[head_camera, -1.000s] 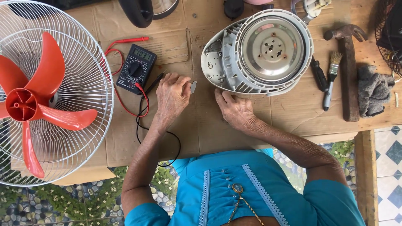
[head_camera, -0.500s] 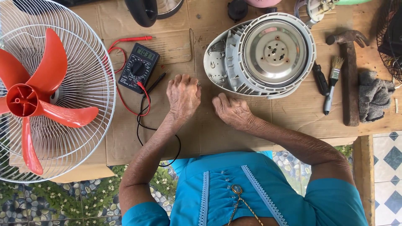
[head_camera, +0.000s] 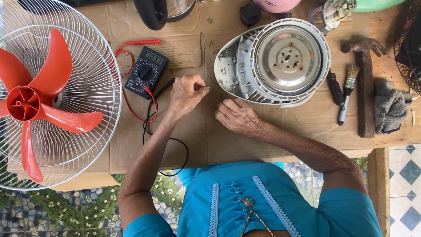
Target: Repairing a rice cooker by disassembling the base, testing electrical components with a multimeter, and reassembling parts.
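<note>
Nearest, right hand [head_camera: 237,117] lying flat and loosely curled on the brown cardboard sheet [head_camera: 245,149], holding nothing. Just left of it, left hand [head_camera: 187,93] with fingers pinched narrow around a small metal pin or screw [head_camera: 206,88], too small to tell which. Better kept low over the cardboard, steadied by the resting hand. Beyond, upturned grey-white plastic appliance base with round steel plate [head_camera: 274,61]; further left, black digital multimeter with red and black leads [head_camera: 146,72].

Glossy red plastic fan blades [head_camera: 39,103]; matt cardboard sheet [head_camera: 184,48]; wooden hammer handle [head_camera: 365,96].
</note>
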